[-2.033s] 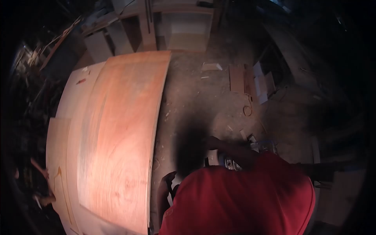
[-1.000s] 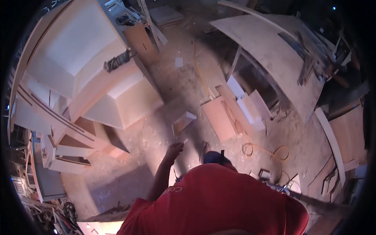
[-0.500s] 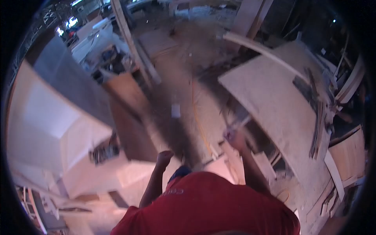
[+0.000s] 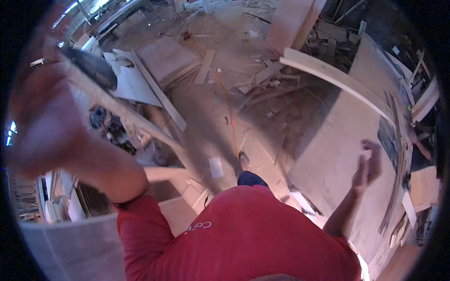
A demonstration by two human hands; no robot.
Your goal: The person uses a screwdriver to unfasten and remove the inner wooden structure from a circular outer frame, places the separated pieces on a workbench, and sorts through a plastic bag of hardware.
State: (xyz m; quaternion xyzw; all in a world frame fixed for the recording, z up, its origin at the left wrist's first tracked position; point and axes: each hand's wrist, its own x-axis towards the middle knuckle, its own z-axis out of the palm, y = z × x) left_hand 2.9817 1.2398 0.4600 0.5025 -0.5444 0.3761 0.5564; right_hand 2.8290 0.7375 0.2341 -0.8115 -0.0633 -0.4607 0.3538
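Note:
My left hand (image 4: 47, 112) is raised close to the camera at the upper left, large and smeared by motion, so its fingers cannot be made out. Beside it is a dark rounded shape (image 4: 93, 68); whether the two touch is unclear. On the right, my right hand (image 4: 368, 166) is held up with its fingers loosely bent and apart, nothing between them. Behind that hand in the view lies a large pale board (image 4: 323, 145). The red shirt (image 4: 262, 234) fills the lower middle, with one foot (image 4: 244, 161) showing beyond it.
An orange cord (image 4: 229, 103) runs along the dusty floor to the foot. Stacked boards (image 4: 166, 58) and scraps lie ahead. A long curved strip (image 4: 333, 79) crosses the right side. A slanted post (image 4: 126, 112) stands at left, and a grey panel (image 4: 84, 243) is at lower left.
The view has swung from the large panel, past open cabinets, to the floor with the cord. My left hand has risen toward the camera; my right hand has moved outward to the right.

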